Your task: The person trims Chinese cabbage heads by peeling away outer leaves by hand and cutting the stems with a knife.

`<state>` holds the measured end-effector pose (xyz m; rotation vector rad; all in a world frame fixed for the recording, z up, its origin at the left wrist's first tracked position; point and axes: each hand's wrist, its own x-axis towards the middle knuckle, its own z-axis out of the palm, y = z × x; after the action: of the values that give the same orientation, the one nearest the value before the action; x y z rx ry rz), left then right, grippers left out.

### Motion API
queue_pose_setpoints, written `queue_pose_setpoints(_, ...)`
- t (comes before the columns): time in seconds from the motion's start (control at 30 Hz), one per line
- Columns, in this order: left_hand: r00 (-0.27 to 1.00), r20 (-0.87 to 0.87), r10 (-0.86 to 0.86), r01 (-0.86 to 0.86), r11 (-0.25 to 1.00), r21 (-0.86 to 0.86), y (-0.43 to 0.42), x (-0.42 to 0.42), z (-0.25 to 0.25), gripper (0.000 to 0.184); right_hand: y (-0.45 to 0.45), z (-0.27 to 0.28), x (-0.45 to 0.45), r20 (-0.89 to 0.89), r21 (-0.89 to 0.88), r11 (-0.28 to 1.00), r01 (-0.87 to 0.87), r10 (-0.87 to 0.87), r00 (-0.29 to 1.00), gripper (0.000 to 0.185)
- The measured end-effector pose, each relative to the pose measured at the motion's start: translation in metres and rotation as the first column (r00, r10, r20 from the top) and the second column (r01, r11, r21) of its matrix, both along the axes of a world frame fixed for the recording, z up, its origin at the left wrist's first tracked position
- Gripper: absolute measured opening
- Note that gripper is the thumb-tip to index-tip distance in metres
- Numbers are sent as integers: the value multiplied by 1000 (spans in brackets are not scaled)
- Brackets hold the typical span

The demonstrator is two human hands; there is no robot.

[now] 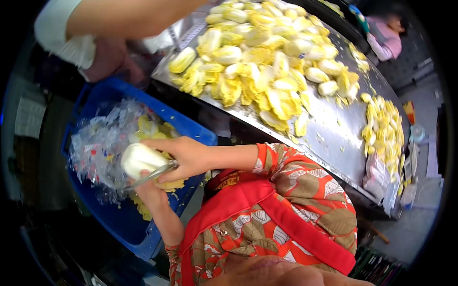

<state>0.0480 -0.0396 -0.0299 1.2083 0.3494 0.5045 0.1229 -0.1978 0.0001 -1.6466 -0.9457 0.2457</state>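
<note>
A pale napa cabbage is held over a blue crate. My left hand is closed under its lower side, with the fingers partly hidden by the cabbage and blade. My right hand grips a knife, and its fingers reach along the top of the cabbage. The blade slants down to the left across the cabbage's near end, close to my left hand. I cannot tell whether it is cutting in. Below the hands, yellow leaf trimmings lie in the crate.
The blue crate also holds crumpled clear plastic. A metal table bears a big heap of napa cabbages and a smaller pile. Another person's arm crosses the upper left. A person stands at the far right.
</note>
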Motion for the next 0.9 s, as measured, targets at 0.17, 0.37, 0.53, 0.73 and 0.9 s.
queue_pose_setpoints(0.17, 712, -52, -700, 698, 699, 155, -103, 33, 0, 68, -126, -44, -30, -383, 129, 928, 349, -278, 881, 87)
queue_pose_setpoints(0.37, 343, -76, -936, 913, 351, -206, -284, 65, -56, 73, -298, -70, -105, -667, -159, 567, 808, -665, 336, 84)
queue_pose_setpoints(0.53, 263, -318, -911, 964, 257, 61, -416, 75, -122, 78, -454, -160, -181, 169, -588, -144, 796, -984, -53, 76)
queue_pose_setpoints(0.73, 478, -583, -658, 755, -31, 655, -488, 70, -146, 82, -515, -204, -180, 410, -514, -179, 839, -911, 56, 73)
queue_pose_setpoints(0.9, 483, -569, -665, 755, -13, 656, -488, 53, -139, 88, -508, -206, -187, 433, -524, -153, 838, -895, 108, 65)
